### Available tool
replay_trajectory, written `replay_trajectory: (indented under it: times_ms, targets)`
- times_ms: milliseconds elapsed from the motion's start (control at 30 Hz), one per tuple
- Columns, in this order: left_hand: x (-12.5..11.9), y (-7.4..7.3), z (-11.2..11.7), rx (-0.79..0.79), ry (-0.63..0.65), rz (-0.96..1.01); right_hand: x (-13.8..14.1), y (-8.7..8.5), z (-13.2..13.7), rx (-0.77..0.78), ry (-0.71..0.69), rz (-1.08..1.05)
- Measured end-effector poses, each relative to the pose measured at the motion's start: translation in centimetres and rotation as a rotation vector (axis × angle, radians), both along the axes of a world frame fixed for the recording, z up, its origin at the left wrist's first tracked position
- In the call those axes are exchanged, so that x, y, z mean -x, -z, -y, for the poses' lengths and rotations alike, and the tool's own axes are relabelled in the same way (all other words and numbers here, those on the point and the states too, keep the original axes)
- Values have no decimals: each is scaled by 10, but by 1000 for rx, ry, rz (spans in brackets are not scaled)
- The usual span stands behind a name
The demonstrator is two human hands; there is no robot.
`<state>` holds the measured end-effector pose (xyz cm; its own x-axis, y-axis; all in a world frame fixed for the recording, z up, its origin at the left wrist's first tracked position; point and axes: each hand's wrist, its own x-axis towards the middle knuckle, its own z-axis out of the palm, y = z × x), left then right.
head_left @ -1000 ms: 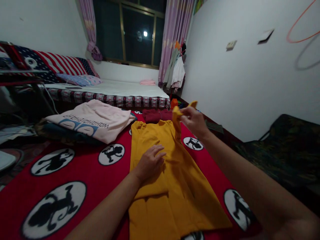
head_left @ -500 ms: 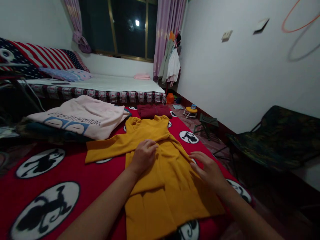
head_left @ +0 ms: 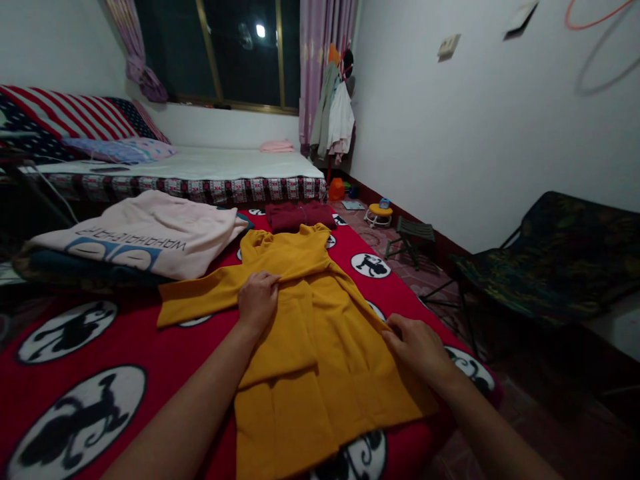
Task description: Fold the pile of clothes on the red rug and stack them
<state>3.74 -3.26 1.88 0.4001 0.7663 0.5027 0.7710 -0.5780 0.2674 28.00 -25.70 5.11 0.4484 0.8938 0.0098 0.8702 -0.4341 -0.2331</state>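
Observation:
A mustard-yellow long-sleeved top (head_left: 340,347) lies spread on a red blanket (head_left: 185,373) printed with dark figures in white ovals. One sleeve reaches out to the left; the other is folded across the body. My left hand (head_left: 258,301) is closed on the fabric at the left side, by the folded part, fingers curled. At the right edge of the top, my right hand (head_left: 419,345) pinches the cloth between thumb and fingers. Behind the collar lies a folded dark red garment (head_left: 300,215). A pale pink printed garment (head_left: 150,233) rests on a pile to the left.
A bed with a white sheet (head_left: 220,163) stands along the window wall, with a striped cushion (head_left: 75,113) on it. To the right are a camouflage folding chair (head_left: 545,267), a small folding stool (head_left: 413,231) and a yellow-topped stool (head_left: 380,212). Clothes (head_left: 340,117) hang in the corner.
My left hand has moved left and slightly up to the top's left side and closed on cloth there. My right hand's fingers have closed on the right edge. The view has shifted a little.

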Motion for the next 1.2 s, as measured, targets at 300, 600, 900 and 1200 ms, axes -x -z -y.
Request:
replay_trajectory:
  times_ms: [300, 600, 900, 1200]
  targets:
    - [14, -73, -53, 12, -186, 87, 26, -31, -18, -225, -254, -322]
    - [51, -94, -74, -30, -238, -60, 87, -30, -36, -109, -528, -633]
    - [31, -41, -42, -129, 26, -70, 26, -11, -151, -323, -345, -578]
    - [21, -13, -45, -201, -15, 62, -27, -10, -292, -474, -114, -239]
